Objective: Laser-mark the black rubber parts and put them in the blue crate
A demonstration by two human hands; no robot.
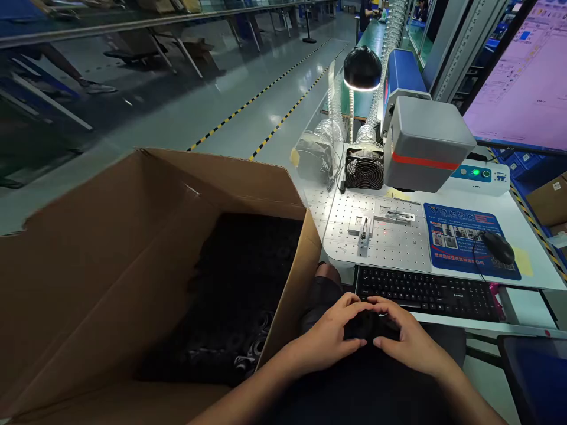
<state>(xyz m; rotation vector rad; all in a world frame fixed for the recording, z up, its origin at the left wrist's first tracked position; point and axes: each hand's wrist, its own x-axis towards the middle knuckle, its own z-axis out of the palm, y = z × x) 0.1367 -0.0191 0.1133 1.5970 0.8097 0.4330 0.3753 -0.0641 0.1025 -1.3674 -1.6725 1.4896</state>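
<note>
One rounded black part (364,323) was pinched between curled left hand (328,330) and right hand (413,339), near white worktop (543,262)'s front edge.

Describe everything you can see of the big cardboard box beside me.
The cardboard box is plain brown, open at the top, on the person's left beside the white worktable. Creases run along its inner walls, and the far-left rim has a small notch. Inside lie many black parts, too dark to separate, though ring-like shapes show near the right wall. The left forearm crosses in front of its near right side; contact is unclear. Whatever supports the box is out of sight.
</note>
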